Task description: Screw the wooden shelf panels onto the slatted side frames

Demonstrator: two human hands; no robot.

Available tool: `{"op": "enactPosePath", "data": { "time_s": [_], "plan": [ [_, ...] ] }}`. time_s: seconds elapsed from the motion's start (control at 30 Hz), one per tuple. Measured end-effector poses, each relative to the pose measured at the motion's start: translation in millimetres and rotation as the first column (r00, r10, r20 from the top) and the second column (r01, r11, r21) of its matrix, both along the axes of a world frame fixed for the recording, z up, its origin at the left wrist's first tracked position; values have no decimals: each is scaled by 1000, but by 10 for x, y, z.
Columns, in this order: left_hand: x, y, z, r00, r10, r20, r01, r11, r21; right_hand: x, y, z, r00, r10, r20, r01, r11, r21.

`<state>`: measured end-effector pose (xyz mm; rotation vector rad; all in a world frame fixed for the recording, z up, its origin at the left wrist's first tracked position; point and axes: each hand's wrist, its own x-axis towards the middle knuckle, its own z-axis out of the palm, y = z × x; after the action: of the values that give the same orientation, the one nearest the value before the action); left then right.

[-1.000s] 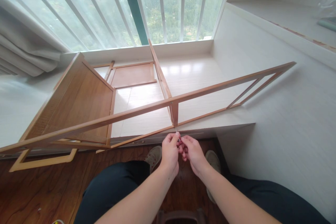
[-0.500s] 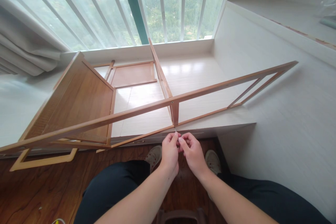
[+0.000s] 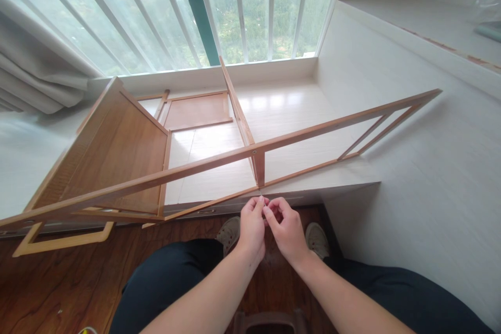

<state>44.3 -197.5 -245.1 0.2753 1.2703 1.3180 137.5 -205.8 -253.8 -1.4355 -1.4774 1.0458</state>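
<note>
Between my hands a thin metal rod (image 3: 260,193) that looks like a hex key points up to the lower rail of a wooden frame (image 3: 313,127). My left hand (image 3: 252,222) pinches the rod between thumb and fingers, close to the joint. On its right, my right hand (image 3: 287,227) is closed, thumb and fingertips at the rod's near end; most of the rod is hidden by the fingers. Above them, a crosspiece (image 3: 259,168) joins the frame's two long rails, and a bolt head (image 3: 254,152) shows in the upper rail.
A wooden panel (image 3: 125,141) leans at the left, joined to the frame. A smaller panel (image 3: 199,110) lies behind on the white ledge (image 3: 301,99). A pale wooden handle-shaped piece (image 3: 64,241) juts over the floor. Barred windows, a wall and a stool edge (image 3: 270,319) surround me.
My right thumb and fingers have shifted slightly around the rod's near end. My left hand keeps its pinch. The whole view has slid a little; the frame stays put.
</note>
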Motion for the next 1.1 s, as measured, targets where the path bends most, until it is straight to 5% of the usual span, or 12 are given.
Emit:
{"op": "enactPosePath", "data": {
  "time_s": [0.4, 0.67, 0.9, 1.1],
  "plan": [
    [-5, 14, 26, 1000, -12, -1, 12, 1000, -18, 8, 16, 3, 999, -11, -31, 11, 1000, -13],
    [-4, 33, 12, 1000, -16, -10, 15, 1000, -22, -26, 42, -5, 930, -110, -350, 43, 980, -193],
    [-13, 41, -74, 999, -45, -19, 45, 999, -6, -55, 82, -112, 872, -166, -461, 8, 946, -325],
    [2, 37, 20, 1000, -28, -6, 28, 1000, -5, -70, 96, -185, 830, -176, -529, -88, 895, -436]
  ]
}}
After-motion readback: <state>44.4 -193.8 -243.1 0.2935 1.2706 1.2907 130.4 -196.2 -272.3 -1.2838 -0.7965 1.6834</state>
